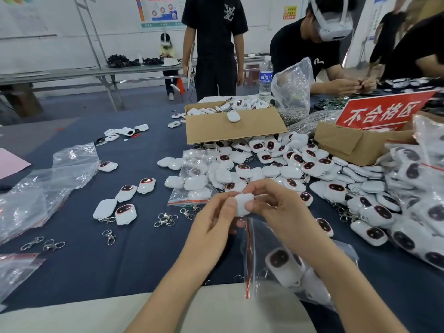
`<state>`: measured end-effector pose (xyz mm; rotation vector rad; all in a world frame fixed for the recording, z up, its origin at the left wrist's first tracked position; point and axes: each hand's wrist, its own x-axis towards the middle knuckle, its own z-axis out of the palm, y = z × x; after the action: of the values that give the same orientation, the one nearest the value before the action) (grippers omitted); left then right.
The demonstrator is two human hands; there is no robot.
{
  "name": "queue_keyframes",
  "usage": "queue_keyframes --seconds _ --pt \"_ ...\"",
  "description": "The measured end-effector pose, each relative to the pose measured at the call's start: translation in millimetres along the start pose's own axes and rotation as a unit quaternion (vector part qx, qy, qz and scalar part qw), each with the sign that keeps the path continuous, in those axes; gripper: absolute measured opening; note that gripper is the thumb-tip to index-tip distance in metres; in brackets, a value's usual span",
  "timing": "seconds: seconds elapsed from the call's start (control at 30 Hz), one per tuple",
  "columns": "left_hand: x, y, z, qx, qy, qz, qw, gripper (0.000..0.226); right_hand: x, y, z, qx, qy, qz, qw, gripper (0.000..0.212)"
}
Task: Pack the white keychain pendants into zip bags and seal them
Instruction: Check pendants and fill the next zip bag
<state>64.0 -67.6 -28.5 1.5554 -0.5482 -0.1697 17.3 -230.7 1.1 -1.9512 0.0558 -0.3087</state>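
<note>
Blue table point(134, 260), pile point(288, 162) mid-right. Centre frame: pendant point(243, 203) clamped between both hands, left hand point(211, 224) fingers on its left edge, right hand point(283, 207) fingertips on its right. Bag point(258, 246) just below, under the right forearm.

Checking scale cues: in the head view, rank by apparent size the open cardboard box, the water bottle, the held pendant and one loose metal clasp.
1. Cardboard box.
2. Water bottle and held pendant: alike in apparent area; the pendant is much nearer the camera, so unranked.
3. Metal clasp, smallest.
</note>
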Motion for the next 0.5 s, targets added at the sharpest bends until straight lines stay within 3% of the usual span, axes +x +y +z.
queue_keyframes --seconds 0.13,0.27,0.33,0.5 --pt "4.6 0.5 -4.7 -0.152 -0.036 -0.094 0.983 0.034 -0.8 2.6 2.4 0.079 -0.007 -0.013 0.997 0.037" --pt "3.7 -4.6 -5.6 -0.132 -0.085 -0.092 0.983 0.039 0.5 3.4 4.3 0.076 0.011 -0.032 0.997 0.034" --pt "3.6 -5.3 -4.5 -0.115 -0.07 -0.084 0.987 0.032 2.5 5.7 5.3 0.055 0.019 -0.026 0.998 0.03" --pt "7.4 -3.7 -3.4 -0.207 0.007 -0.114 0.972 0.027 3.6 12.3 11.2 0.099 -0.011 0.022 0.995 0.013"
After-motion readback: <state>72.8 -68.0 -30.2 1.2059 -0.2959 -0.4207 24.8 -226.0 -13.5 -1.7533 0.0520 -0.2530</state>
